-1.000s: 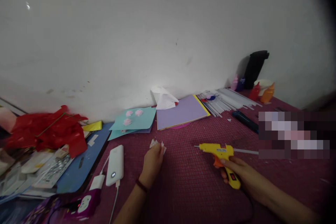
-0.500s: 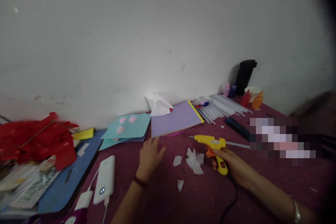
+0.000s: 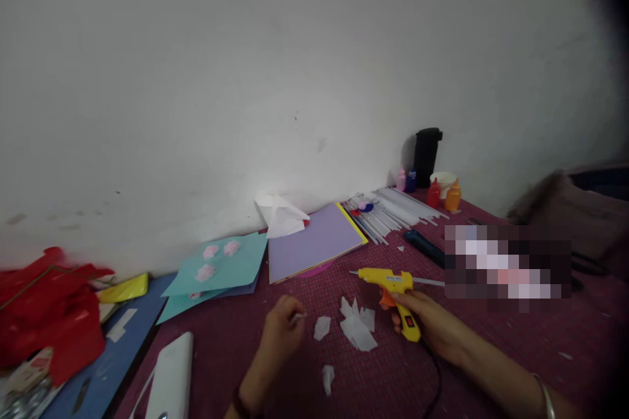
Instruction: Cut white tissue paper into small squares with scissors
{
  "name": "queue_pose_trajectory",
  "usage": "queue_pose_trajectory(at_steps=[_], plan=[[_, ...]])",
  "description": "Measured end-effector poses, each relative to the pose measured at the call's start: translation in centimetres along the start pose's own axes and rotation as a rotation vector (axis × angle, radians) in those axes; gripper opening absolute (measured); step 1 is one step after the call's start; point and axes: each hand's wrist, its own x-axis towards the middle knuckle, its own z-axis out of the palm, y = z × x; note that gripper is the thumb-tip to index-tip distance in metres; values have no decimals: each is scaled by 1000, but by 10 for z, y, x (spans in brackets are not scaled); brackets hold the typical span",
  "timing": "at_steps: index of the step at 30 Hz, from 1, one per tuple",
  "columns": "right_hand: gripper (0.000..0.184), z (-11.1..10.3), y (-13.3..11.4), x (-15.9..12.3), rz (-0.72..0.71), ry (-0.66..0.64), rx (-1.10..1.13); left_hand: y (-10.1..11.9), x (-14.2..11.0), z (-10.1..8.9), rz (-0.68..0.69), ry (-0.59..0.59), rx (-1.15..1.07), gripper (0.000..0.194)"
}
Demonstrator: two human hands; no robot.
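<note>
My right hand (image 3: 432, 327) grips a yellow glue gun (image 3: 390, 288) by its handle, nozzle pointing left over the maroon mat (image 3: 383, 373). My left hand (image 3: 280, 334) is closed in a pinch on a small white paper scrap (image 3: 297, 318). Several white paper pieces (image 3: 358, 327) lie on the mat between the two hands, and one more scrap (image 3: 327, 377) lies nearer to me.
A white power bank (image 3: 170, 380) lies at the lower left. Teal paper with pink flowers (image 3: 219, 262), a lilac paper pad (image 3: 314, 242), white sticks (image 3: 393, 206), small paint bottles (image 3: 442, 195) and a black cup (image 3: 426, 156) line the wall. Red paper (image 3: 44, 308) is heaped at far left.
The view has shifted so everything sits lower and further left. My left hand, spread open half a second ago, has closed on a small white scrap. The glue gun stays in my right hand.
</note>
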Motion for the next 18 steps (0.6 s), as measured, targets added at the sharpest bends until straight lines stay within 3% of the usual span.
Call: queue_pose_trajectory(at_steps=[2, 4, 6, 10, 13, 15, 18], plan=[[20, -2, 0, 4, -10, 8, 27, 20, 2, 1, 127, -69, -45, 26], [20, -5, 0, 7, -17, 2, 55, 25, 17, -7, 193, -76, -48, 37], [20, -7, 1, 10, -20, -16, 77, 14, 46, -26, 161, -6, -7, 33], [22, -8, -2, 9, -23, -20, 64, -25, 130, -82, -4, 208, 139, 30], [28, -7, -4, 9, -27, -5, -3, -45, 182, -117, -49, 280, 267, 27], [34, -8, -4, 11, -23, -3, -42, -50, 208, -128, -36, 265, 334, 34], [43, -14, -4, 17, -26, 12, -135, -53, 236, -126, 14, 182, 399, 43]])
